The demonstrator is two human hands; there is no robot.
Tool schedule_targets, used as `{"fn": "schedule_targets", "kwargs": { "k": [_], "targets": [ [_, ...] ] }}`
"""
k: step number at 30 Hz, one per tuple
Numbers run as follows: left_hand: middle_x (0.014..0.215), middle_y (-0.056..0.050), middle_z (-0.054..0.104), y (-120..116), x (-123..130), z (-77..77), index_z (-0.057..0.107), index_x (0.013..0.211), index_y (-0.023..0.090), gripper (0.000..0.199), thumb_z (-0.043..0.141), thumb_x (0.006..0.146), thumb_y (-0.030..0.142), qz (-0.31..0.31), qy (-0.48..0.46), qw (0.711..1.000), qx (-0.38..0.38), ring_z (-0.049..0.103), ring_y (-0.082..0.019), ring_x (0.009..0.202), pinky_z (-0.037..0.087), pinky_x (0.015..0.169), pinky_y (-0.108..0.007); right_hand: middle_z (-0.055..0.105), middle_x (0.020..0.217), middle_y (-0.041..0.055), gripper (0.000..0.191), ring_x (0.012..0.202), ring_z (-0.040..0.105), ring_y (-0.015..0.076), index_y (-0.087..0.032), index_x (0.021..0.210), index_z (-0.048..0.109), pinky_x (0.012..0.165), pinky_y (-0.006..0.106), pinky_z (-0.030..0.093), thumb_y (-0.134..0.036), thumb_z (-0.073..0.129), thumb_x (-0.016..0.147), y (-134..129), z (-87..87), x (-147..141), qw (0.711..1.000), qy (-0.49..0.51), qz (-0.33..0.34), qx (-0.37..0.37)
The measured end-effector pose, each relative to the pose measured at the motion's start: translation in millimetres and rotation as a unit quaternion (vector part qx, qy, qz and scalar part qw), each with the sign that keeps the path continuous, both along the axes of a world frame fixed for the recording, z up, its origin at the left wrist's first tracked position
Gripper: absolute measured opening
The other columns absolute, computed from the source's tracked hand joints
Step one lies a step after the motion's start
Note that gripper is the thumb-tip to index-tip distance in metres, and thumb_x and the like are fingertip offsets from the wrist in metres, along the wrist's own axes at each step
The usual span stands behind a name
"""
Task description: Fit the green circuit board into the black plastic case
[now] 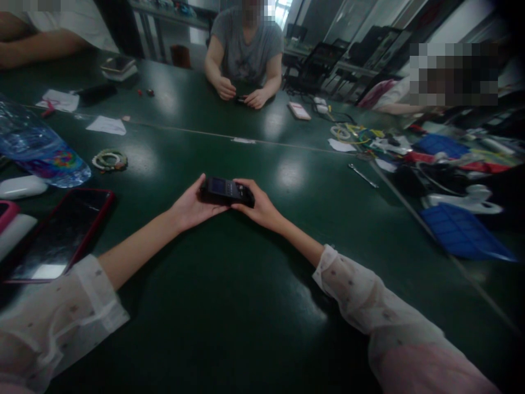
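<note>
The left hand (pixel 191 208) is clamping its fingers on the left end of a black device (pixel 228 193), well short of the bench's (pixel 229 306) far edge; the right hand (pixel 263 207) is gripping the other end. Likely light and stiff, with a fragile screen (pixel 221 186), it's favouring holds by its ends.

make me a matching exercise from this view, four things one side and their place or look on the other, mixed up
1. black device
2. wrench
3. large phone
4. bottle

A. see-through, with a colourful label
B. on the green table, to the right of both hands
C. dark, with a reddish edge
D. held by the left hand and the right hand

Pairs: 1-D, 2-B, 3-C, 4-A
</note>
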State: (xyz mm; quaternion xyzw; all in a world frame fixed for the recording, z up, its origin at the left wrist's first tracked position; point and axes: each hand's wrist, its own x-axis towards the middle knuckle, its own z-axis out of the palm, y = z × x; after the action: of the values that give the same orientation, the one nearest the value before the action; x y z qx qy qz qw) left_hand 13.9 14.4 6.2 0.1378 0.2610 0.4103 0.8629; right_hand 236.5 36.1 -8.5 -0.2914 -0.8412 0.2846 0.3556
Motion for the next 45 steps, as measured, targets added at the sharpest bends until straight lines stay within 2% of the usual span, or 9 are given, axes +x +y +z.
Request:
{"fn": "schedule_targets", "kwargs": {
  "k": [10, 17, 22, 30, 37, 45],
  "targets": [
    [0.139, -0.016, 0.058, 3, -2, -7.0, 0.031, 0.151, 0.018, 0.062, 0.036, 0.098, 0.048, -0.012, -0.021, 1.000, 0.020, 0.057, -0.030, 0.126, 0.041, 0.109, -0.044, 0.057, 0.130, 0.0119, 0.056, 0.122, 0.056, 0.0277, -0.024, 0.132, 0.046, 0.106, 0.048, 0.044, -0.044, 0.068, 0.085, 1, -0.8, -2, 1.000, 0.010, -0.024, -0.004],
    [0.137, -0.017, 0.059, 1, 0, -3.5, 0.038, 0.147, 0.018, 0.057, 0.040, 0.097, 0.045, 0.016, 0.000, 1.000, 0.011, 0.056, -0.031, 0.126, 0.041, 0.109, -0.046, 0.056, 0.131, 0.0122, 0.057, 0.124, 0.054, 0.0280, -0.024, 0.133, 0.045, 0.108, 0.047, 0.043, -0.045, 0.067, 0.086, 0, 0.7, -1, 0.999, 0.016, -0.028, 0.002],
    [0.137, -0.015, 0.058, 1, 1, -2.6, 0.039, 0.146, 0.022, 0.054, 0.044, 0.096, 0.042, 0.037, -0.001, 0.999, -0.011, 0.056, -0.030, 0.127, 0.042, 0.109, -0.047, 0.056, 0.132, 0.0117, 0.058, 0.124, 0.053, 0.0282, -0.025, 0.133, 0.046, 0.108, 0.048, 0.043, -0.049, 0.067, 0.085, -2, 3.3, -1, 0.999, 0.019, -0.047, 0.008],
    [0.142, -0.014, 0.053, 0, 1, -1.7, 0.038, 0.146, 0.026, 0.052, 0.044, 0.097, 0.043, 0.036, -0.008, 0.999, -0.019, 0.055, -0.030, 0.127, 0.045, 0.107, -0.046, 0.055, 0.132, 0.0110, 0.058, 0.122, 0.055, 0.0269, -0.025, 0.134, 0.045, 0.105, 0.045, 0.045, -0.051, 0.065, 0.086, -3, 4.7, -1, 0.998, 0.034, -0.054, 0.010],
    [0.140, -0.014, 0.054, -3, 4, 2.3, 0.040, 0.145, 0.022, 0.052, 0.044, 0.097, 0.043, 0.051, 0.013, 0.999, -0.011, 0.056, -0.030, 0.126, 0.047, 0.106, -0.045, 0.057, 0.129, 0.0091, 0.058, 0.119, 0.056, 0.0272, -0.028, 0.135, 0.044, 0.102, 0.047, 0.047, -0.045, 0.068, 0.085, -9, 4.0, -2, 0.993, 0.034, -0.074, 0.089],
    [0.134, -0.012, 0.060, 1, 1, -6.1, 0.042, 0.143, 0.022, 0.049, 0.041, 0.098, 0.041, 0.019, -0.003, 0.999, 0.030, 0.060, -0.028, 0.121, 0.045, 0.106, -0.043, 0.056, 0.129, 0.0095, 0.059, 0.119, 0.055, 0.0289, -0.029, 0.138, 0.040, 0.101, 0.050, 0.048, -0.047, 0.064, 0.087, -11, 3.8, -1, 0.985, 0.027, -0.104, 0.134]
  ]
}}
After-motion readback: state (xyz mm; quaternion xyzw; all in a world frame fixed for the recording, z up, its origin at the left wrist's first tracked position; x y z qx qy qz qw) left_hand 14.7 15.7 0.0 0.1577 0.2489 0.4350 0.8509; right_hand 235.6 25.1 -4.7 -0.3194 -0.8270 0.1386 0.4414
